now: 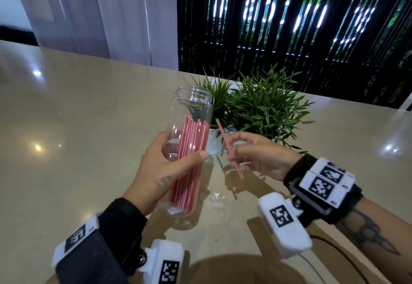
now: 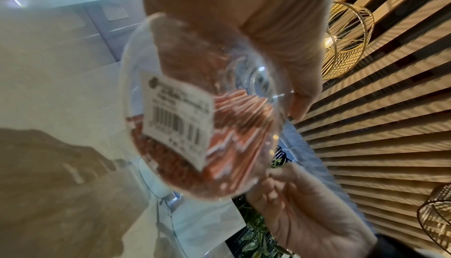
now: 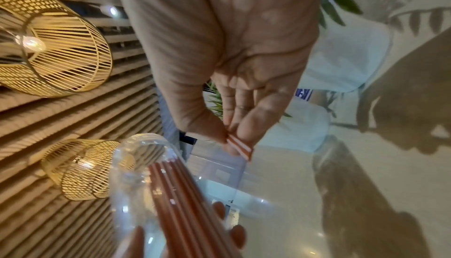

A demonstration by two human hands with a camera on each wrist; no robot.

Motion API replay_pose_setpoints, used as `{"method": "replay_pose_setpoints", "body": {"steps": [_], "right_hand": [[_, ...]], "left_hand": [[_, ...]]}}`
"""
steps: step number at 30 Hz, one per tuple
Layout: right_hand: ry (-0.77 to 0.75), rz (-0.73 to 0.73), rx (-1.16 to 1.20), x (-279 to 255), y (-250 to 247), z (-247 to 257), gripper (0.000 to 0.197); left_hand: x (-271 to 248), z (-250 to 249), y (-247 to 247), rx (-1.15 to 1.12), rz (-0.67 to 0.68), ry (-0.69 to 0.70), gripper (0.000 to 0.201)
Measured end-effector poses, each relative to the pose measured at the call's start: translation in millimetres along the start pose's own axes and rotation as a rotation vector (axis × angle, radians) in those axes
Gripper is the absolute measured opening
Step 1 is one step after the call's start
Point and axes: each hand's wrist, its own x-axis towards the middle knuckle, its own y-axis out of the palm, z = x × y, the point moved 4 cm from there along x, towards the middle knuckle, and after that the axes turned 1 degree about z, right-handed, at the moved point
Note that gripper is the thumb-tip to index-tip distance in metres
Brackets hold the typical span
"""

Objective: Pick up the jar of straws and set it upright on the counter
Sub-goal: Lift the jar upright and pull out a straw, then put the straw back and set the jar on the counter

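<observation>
1. Wrist cameras (image 1: 287, 223) with black-and-white markers sit nearest, strapped to both forearms above the near edge of the surface (image 1: 73, 127).
2. Left hand (image 1: 162, 170) wraps the jar (image 1: 189, 149) around its middle, thumb across the front and fingers behind, holding it off the surface and tilted with its open mouth pointing up and away.
3. Red-and-white straws (image 1: 188, 172) fill the right side of the jar, their ends well below the mouth; in the left wrist view a barcode label (image 2: 175, 119) shows on the jar's base.
4. Right hand (image 1: 256, 156), just right of the jar, pinches a single straw (image 1: 229, 149) between thumb and fingertips; the straw slants from near right to far left, outside the jar and beside its shoulder.
5. Just beyond the hands, two leafy plants (image 1: 263, 109) stand on the surface, one in a white pot (image 1: 214, 141) right behind the jar.
6. Farther back, pale curtains (image 1: 100, 11) hang at left and a dark slatted screen (image 1: 289, 15) with lights stands at right.
7. Both wrist views show wire lamps (image 3: 53, 50) against wooden slats overhead.
</observation>
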Motion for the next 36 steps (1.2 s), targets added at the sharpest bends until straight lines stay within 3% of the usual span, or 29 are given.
{"method": "replay_pose_setpoints", "body": {"steps": [6,11,14,18,22,27,31,36], "right_hand": [[-0.345,-0.209,0.080,-22,-7,68,0.016],[-0.490,-0.337,0.199,-35,-7,112,0.016],[-0.504,-0.379,-0.004,-43,0,121,0.017],[-0.460,-0.329,-0.236,-51,12,118,0.019],[-0.407,-0.297,-0.377,-58,14,106,0.024],[-0.316,-0.281,-0.413,-63,4,97,0.021],[-0.359,-0.263,-0.372,-76,0,97,0.029],[-0.494,-0.472,-0.156,-90,-9,86,0.022]], "left_hand": [[-7,-2,14,0.023,0.018,0.016,0.081],[-11,-9,27,0.030,0.056,0.053,0.073],[-14,-12,37,0.033,0.076,0.077,0.071],[-17,-14,48,0.014,0.110,0.095,0.078],[-19,-19,51,-0.003,0.123,0.122,0.066],[-23,-24,57,0.017,0.146,0.158,0.072],[-25,-27,62,0.017,0.156,0.174,0.076],[-28,-32,65,0.013,0.162,0.174,0.071]]}}
